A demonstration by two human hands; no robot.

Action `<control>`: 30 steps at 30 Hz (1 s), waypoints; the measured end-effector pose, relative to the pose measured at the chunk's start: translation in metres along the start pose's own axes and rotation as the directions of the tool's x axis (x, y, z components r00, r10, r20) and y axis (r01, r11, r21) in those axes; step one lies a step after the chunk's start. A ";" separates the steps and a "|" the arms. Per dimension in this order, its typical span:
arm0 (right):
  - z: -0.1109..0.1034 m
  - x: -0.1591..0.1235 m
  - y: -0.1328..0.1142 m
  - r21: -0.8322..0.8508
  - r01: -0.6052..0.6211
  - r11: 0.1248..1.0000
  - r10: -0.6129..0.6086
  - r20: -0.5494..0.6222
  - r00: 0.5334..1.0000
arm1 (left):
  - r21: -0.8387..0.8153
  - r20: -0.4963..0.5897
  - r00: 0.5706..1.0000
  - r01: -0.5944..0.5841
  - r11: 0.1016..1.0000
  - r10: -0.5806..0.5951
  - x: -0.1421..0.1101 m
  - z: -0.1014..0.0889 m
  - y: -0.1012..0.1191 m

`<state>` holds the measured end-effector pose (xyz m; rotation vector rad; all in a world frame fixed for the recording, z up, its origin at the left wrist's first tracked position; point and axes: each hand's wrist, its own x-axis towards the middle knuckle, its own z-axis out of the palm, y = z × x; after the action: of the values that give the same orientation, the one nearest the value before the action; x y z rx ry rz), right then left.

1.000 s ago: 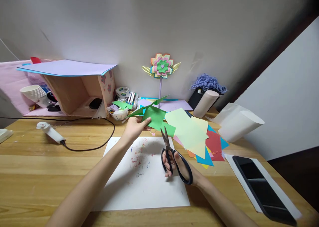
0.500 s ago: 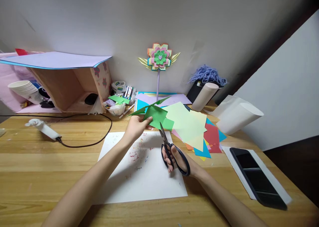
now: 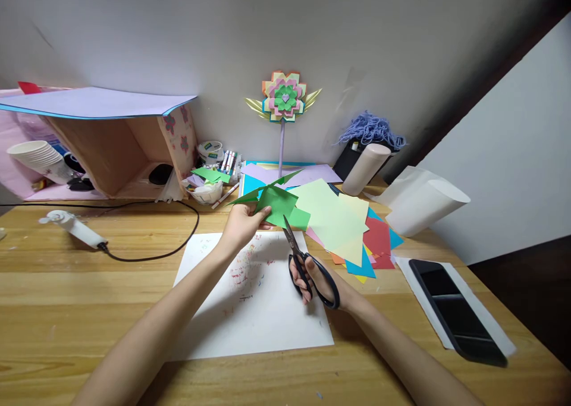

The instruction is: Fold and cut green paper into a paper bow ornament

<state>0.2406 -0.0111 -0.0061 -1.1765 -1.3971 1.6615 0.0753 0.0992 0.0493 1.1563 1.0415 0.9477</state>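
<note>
My left hand pinches green paper, which has a squarish flap toward me and pointed folds behind. In my right hand is a pair of scissors with black handles, my fingers through the loops. Its dark blade tips lie at the lower edge of the green flap; whether the paper sits between the blades I cannot tell. Both hands are above a white sheet with coloured marks. Right of the green paper lies a pale yellow-green sheet.
A paper flower stands against the wall. Red paper and other coloured pieces lie to the right, near a black phone and a white paper roll. A cardboard box and a corded white tool are at left.
The whole view has shifted slightly, so things appear a little higher and further left. Both hands keep nearly the same pose, with the scissor tips still at the green paper's edge.
</note>
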 end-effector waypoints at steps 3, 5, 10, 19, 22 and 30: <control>0.000 0.000 -0.003 -0.011 0.006 1.000 -0.006 -0.003 1.000 | 0.011 -0.018 1.000 -0.004 1.000 0.005 -0.001 0.001 0.002; 0.001 -0.001 -0.004 -0.016 0.012 1.000 -0.012 0.004 1.000 | 0.008 -0.026 1.000 0.003 1.000 -0.003 -0.002 0.002 0.004; 0.000 -0.001 -0.002 -0.012 0.016 1.000 -0.016 0.008 1.000 | 0.001 -0.033 0.999 0.020 1.000 -0.020 -0.003 0.004 0.005; 0.002 0.000 -0.006 -0.005 -0.049 0.999 0.049 -0.013 0.999 | 0.003 -0.022 0.999 0.036 0.999 -0.036 -0.002 0.001 0.002; 0.001 0.001 -0.001 -0.057 -0.026 0.998 0.024 -0.029 0.999 | 0.009 -0.040 0.998 0.045 0.999 -0.044 -0.001 0.000 0.002; -0.002 0.004 0.011 -0.149 -0.018 0.989 0.008 -0.066 0.998 | -0.013 -0.022 0.998 0.060 0.998 -0.061 0.002 -0.001 0.000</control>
<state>0.2419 -0.0088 -0.0178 -1.3147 -1.4972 1.5345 0.0751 0.1013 0.0487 1.1004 1.0813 0.9199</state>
